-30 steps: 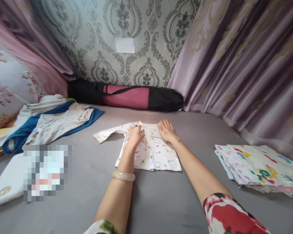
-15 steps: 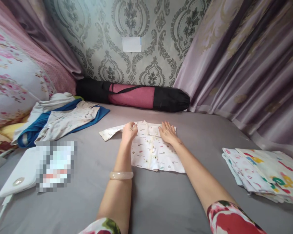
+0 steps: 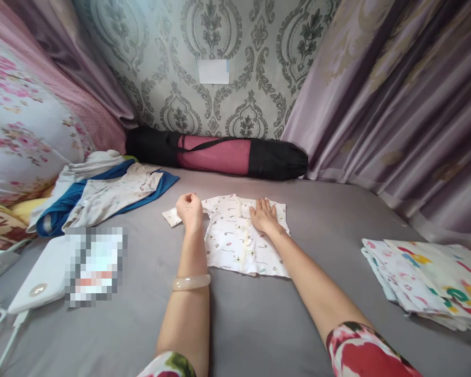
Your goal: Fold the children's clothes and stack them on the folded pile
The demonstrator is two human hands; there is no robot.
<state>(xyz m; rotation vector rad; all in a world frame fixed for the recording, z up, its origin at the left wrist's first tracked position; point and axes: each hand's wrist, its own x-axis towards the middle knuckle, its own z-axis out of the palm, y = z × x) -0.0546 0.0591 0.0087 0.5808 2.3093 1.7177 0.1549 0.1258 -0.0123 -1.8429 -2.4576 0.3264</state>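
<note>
A small white printed baby shirt lies spread on the grey bed sheet. My left hand sits on the shirt's left sleeve, fingers curled and closed on the sleeve cloth. My right hand lies flat and open on the shirt's upper right part, pressing it down. A pale bangle circles my left wrist.
A stack of folded printed cloths lies at the right. A heap of blue and white clothes is at the left, by floral pillows. A black and pink rolled bag lies along the wall. A white device sits front left.
My left hand has slid left from the shirt's chest out onto the sleeve and closed on it. The right hand stays flat on the shirt.
</note>
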